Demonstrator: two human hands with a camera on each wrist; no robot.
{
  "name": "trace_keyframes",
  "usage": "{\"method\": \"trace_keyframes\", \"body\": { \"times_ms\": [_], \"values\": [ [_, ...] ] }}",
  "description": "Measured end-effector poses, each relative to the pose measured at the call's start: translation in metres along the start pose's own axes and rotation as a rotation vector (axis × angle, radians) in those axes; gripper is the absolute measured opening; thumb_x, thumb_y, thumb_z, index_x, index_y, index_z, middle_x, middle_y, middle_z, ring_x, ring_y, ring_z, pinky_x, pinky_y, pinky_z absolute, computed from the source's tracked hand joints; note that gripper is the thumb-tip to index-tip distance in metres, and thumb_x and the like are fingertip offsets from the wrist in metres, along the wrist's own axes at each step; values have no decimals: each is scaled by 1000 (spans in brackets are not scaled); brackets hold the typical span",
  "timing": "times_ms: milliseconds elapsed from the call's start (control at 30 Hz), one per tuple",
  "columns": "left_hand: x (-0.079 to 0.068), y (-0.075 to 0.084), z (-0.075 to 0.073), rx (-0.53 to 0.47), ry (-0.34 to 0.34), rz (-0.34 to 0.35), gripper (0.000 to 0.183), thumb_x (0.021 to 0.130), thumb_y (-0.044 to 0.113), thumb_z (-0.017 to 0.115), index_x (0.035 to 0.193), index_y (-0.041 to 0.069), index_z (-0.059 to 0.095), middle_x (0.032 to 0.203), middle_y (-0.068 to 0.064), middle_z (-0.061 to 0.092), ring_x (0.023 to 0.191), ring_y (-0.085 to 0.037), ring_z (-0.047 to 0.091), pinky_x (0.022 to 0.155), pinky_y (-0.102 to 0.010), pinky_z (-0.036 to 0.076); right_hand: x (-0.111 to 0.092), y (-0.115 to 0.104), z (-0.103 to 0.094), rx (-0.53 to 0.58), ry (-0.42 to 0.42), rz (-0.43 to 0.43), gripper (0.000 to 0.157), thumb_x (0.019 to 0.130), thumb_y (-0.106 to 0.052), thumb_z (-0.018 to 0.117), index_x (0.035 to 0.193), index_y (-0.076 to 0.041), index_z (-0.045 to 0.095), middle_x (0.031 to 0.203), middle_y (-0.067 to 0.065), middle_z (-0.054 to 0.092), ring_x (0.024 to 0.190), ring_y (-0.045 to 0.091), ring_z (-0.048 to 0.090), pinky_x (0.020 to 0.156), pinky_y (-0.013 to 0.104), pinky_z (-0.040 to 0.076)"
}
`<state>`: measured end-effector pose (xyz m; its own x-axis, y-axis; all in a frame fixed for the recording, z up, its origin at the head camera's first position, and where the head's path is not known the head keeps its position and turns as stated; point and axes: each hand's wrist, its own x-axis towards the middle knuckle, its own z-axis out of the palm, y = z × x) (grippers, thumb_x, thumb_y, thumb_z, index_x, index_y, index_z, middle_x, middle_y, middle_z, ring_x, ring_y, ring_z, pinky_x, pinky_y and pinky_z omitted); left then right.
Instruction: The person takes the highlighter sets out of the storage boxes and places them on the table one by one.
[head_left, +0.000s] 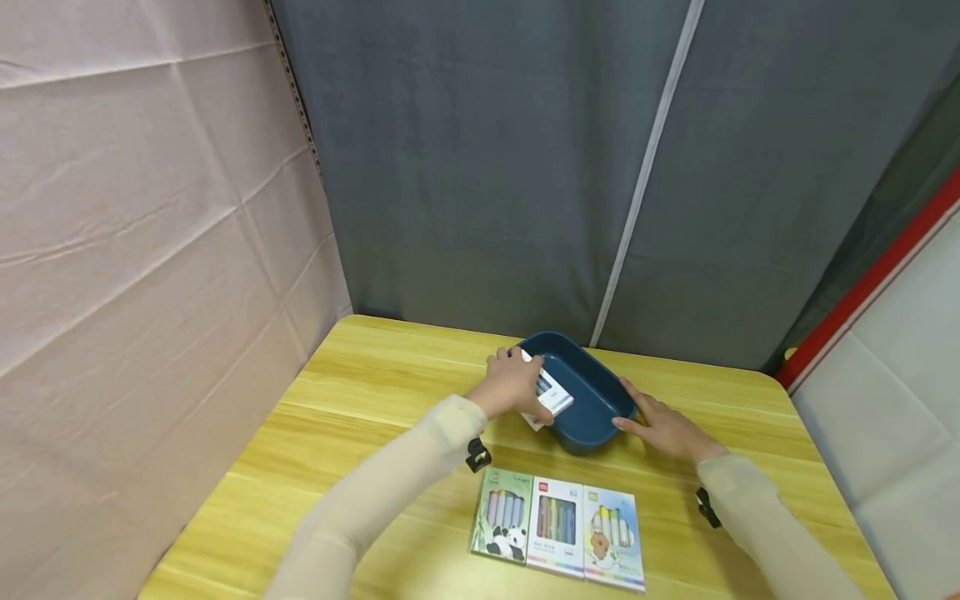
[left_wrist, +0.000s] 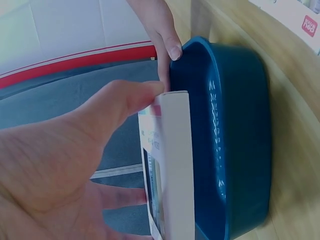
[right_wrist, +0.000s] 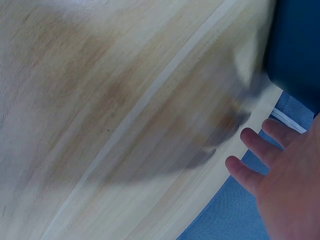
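My left hand (head_left: pixel 512 385) grips a flat white box of coloured pens (head_left: pixel 555 397), tilted over the left side of a dark blue plastic basin (head_left: pixel 592 375). In the left wrist view, the thumb presses one edge of the box (left_wrist: pixel 179 165) and the fingers support it farther along. At the basin's right end is my right hand (head_left: pixel 667 425), its thumb and forefinger touching the rim. The right wrist view shows the other fingers (right_wrist: pixel 260 147) stretched out loosely beside the basin (right_wrist: pixel 295 55). Part of the held box is hidden by the left hand.
Three pen boxes lie side by side near the front: a green panda one (head_left: pixel 504 515), a white one (head_left: pixel 556 527) and a light blue one (head_left: pixel 613 537). They sit on a wood-grain table (head_left: pixel 360 433). A grey curtain (head_left: pixel 480 167) hangs behind the table's back edge.
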<state>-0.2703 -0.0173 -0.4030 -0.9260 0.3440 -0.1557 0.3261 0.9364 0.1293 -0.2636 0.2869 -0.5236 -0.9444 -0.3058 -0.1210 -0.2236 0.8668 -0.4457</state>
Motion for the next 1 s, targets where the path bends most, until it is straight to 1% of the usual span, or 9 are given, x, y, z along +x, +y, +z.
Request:
{"method": "trace_keyframes", "body": {
  "times_ms": [100,400,567,733,833,1000],
  "values": [
    [-4,-2,1,15,0,12,96,69,59,83,148,19,45,140,-16,50,120,-34,45,102,-51,40,0,0,0,3,0,-2,86,95,-68,41,160,-31,0,162,25,23,142,56,31,103,74,33],
    [-12,-7,4,83,33,19,99,64,64,84,145,22,47,135,-14,52,116,-31,48,97,-46,42,2,-1,0,-5,0,-4,85,95,-68,41,160,-32,-1,162,25,24,141,56,32,102,74,34],
    [-14,-10,6,72,34,21,98,63,63,85,145,22,47,133,-14,53,114,-31,49,96,-46,42,2,0,1,-15,0,-2,85,95,-69,41,160,-33,-1,162,25,23,141,56,32,102,74,34],
    [-18,-12,8,65,38,22,98,63,62,85,144,22,49,129,-13,54,111,-30,48,94,-45,42,1,-1,0,-22,11,-15,85,95,-67,42,160,-30,1,161,26,24,141,56,32,102,74,34],
    [-21,-15,8,55,36,26,97,63,61,86,143,22,49,128,-13,55,111,-30,48,94,-45,42,1,-1,0,-37,30,-29,85,96,-66,43,160,-29,3,161,26,24,141,57,30,103,75,32],
    [-25,-20,10,50,35,36,95,64,58,86,144,22,49,131,-15,54,111,-31,48,94,-46,43,1,-2,1,-66,68,-51,83,96,-64,45,161,-25,8,162,24,23,144,54,25,107,77,23]
  ]
}}
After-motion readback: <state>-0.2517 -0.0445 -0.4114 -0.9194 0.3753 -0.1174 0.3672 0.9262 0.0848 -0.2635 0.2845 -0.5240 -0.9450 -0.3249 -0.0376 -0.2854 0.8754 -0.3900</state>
